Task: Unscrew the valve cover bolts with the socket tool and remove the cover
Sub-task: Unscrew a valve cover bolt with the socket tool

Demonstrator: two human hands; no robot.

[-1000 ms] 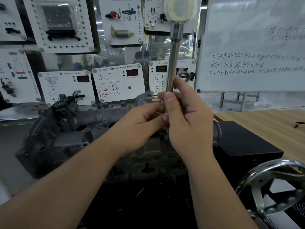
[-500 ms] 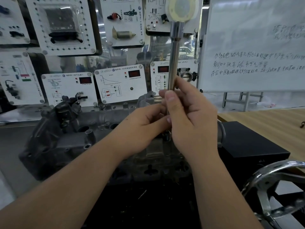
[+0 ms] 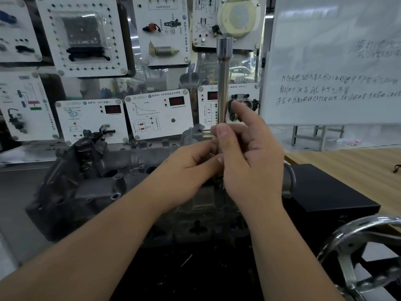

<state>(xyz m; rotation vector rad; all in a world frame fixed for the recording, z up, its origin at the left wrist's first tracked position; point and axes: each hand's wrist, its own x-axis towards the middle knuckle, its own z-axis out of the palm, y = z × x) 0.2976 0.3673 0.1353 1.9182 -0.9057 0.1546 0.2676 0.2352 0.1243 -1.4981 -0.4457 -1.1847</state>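
Above the valve cover: upright socket tool, shaft pinched by left hand fingers and right hand fingers

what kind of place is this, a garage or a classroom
Probably an automotive training classroom: white sensor demonstration panels with red digital displays line the wall, a handwritten whiteboard stands beside them, and a grey metal engine block sits on the bench.
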